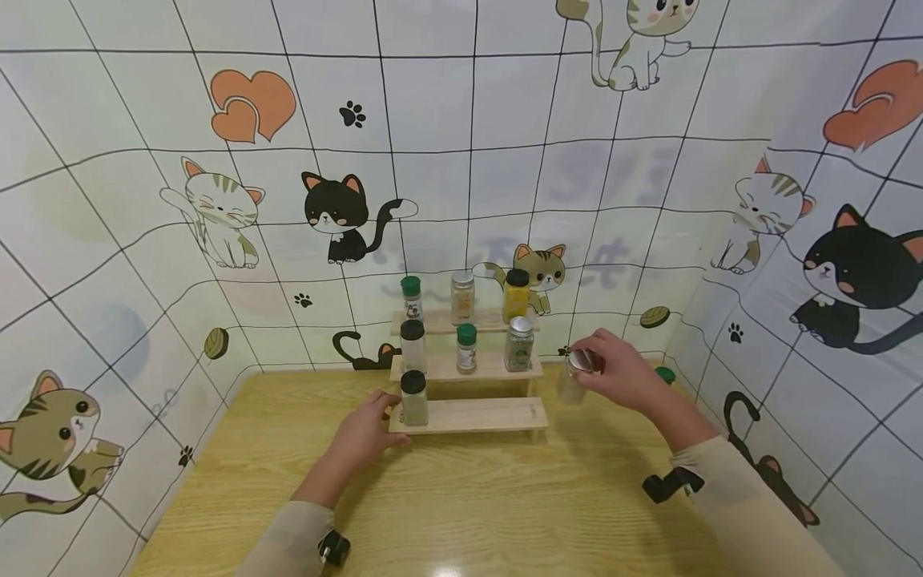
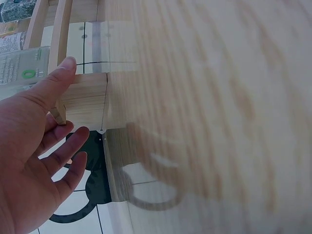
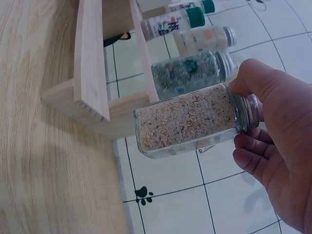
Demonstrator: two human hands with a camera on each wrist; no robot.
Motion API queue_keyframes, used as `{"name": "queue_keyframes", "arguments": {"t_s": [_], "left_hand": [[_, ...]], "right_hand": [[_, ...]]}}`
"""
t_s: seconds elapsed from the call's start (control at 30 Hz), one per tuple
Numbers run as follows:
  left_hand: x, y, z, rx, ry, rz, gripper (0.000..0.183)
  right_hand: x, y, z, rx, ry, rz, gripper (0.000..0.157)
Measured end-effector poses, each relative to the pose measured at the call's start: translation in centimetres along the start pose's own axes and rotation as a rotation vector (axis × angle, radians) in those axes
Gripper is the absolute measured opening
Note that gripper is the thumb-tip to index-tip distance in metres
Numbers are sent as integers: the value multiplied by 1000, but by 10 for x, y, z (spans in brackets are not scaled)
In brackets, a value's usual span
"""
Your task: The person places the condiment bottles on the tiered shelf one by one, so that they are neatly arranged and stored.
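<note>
My right hand (image 1: 622, 373) pinches a glass spice jar (image 3: 187, 119) by its silver lid, just right of a three-step wooden spice rack (image 1: 479, 414). Pale, coarse seasoning fills the jar, which appears to be off the table. At the rack's left end, my left hand (image 1: 363, 431) holds the lowest step between thumb and fingers. Right beside those fingers stands a black-lidded jar (image 1: 414, 399) on that step. The middle step carries another black-lidded jar (image 1: 413, 347), a green-capped bottle (image 1: 466, 349) and a silver-lidded jar of green herbs (image 1: 519, 344).
The top step bears a green-capped bottle (image 1: 411, 298), a silver-lidded jar (image 1: 463, 298) and a yellow jar with a black lid (image 1: 516, 296). Another green cap (image 1: 665, 374) shows behind my right wrist. A cat-patterned wall covering surrounds the wooden table (image 1: 461, 497) at the back and sides.
</note>
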State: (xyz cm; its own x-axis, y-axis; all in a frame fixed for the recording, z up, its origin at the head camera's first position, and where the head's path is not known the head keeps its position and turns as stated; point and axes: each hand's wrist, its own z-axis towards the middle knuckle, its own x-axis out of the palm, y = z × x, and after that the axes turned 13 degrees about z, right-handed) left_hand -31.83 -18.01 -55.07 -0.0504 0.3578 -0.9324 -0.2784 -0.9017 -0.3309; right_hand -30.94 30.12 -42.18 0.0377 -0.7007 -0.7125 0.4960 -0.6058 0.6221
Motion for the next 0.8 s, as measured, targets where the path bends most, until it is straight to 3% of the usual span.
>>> {"name": "queue_keyframes", "arguments": {"t_s": [0.43,0.8], "left_hand": [[-2,-1,-2,9,-12,-22,71],[-4,-1,-2,8,-10,-20,72]], "right_hand": [[30,26,18,-103,52,130,27],[59,53,37,-166,125,171,29]]}}
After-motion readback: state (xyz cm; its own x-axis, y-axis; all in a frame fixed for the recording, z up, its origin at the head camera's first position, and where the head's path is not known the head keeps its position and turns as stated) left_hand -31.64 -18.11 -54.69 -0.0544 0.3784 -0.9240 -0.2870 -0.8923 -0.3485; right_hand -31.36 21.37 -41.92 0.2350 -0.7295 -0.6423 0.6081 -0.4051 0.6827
